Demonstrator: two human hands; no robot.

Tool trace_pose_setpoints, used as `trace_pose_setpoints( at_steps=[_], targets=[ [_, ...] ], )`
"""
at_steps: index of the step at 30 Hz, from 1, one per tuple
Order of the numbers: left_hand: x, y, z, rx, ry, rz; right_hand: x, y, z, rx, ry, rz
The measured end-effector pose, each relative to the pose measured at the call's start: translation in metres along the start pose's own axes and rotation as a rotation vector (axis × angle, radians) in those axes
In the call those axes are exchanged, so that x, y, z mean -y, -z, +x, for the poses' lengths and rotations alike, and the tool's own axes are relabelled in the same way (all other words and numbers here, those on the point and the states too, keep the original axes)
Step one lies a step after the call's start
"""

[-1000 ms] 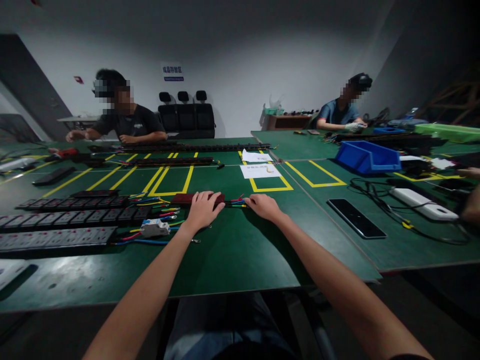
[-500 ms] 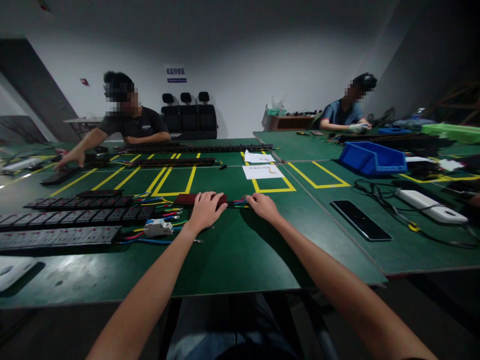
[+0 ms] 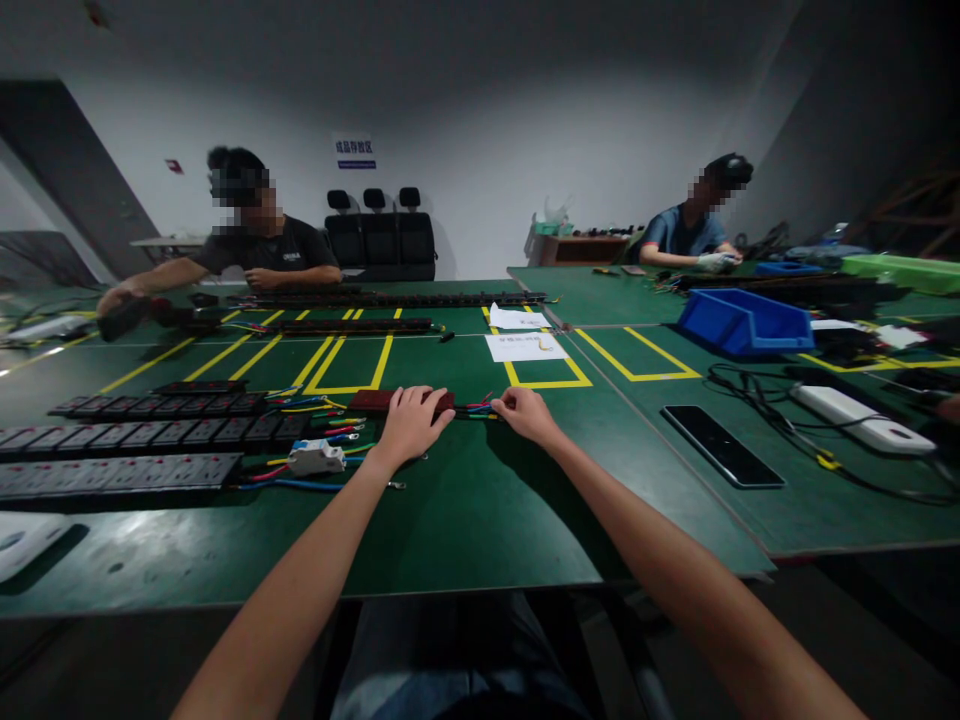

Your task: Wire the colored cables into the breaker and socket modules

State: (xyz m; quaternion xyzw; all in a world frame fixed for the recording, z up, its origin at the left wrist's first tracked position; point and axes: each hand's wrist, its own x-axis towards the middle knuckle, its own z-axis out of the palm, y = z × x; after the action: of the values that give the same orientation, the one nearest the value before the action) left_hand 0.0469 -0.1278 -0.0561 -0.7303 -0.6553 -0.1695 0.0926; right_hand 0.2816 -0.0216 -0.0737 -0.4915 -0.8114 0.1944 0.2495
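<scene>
A narrow dark red strip [image 3: 369,400] lies on the green table in front of me, and coloured wires [image 3: 474,408] run out of its right end. My left hand [image 3: 412,422] is over the strip, fingers bent across its top and thumb along the near side. At the wires' free ends, my right hand [image 3: 523,412] has thumb and forefinger pinched together on them. The wire tips are hidden by those fingers. Left of my left hand lie several black socket strips [image 3: 150,436] with loose wire ends and a small white breaker-like block [image 3: 316,457].
A phone [image 3: 721,446], a white power bank-like device [image 3: 862,418] with black cables and a blue bin [image 3: 745,320] are on the right. Paper sheets [image 3: 526,347] and yellow tape outlines lie ahead. Two co-workers sit across the table, left [image 3: 277,250] and right [image 3: 686,235].
My right finger and thumb have closed a little more on the wires; my left hand stays put. The left co-worker's hand has lifted a dark object off the table.
</scene>
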Motion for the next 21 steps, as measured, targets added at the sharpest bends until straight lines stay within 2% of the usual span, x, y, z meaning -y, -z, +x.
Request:
trace_pose_setpoints(
  at_steps=[11,21],
  targets=[
    [0.0,-0.001,0.0,-0.002,-0.001,0.007,0.005,0.004,-0.003,0.011,-0.027,-0.049],
    [-0.002,0.002,0.0,0.007,0.006,0.007,0.017,0.005,-0.009,0.018,-0.144,-0.096]
  ],
)
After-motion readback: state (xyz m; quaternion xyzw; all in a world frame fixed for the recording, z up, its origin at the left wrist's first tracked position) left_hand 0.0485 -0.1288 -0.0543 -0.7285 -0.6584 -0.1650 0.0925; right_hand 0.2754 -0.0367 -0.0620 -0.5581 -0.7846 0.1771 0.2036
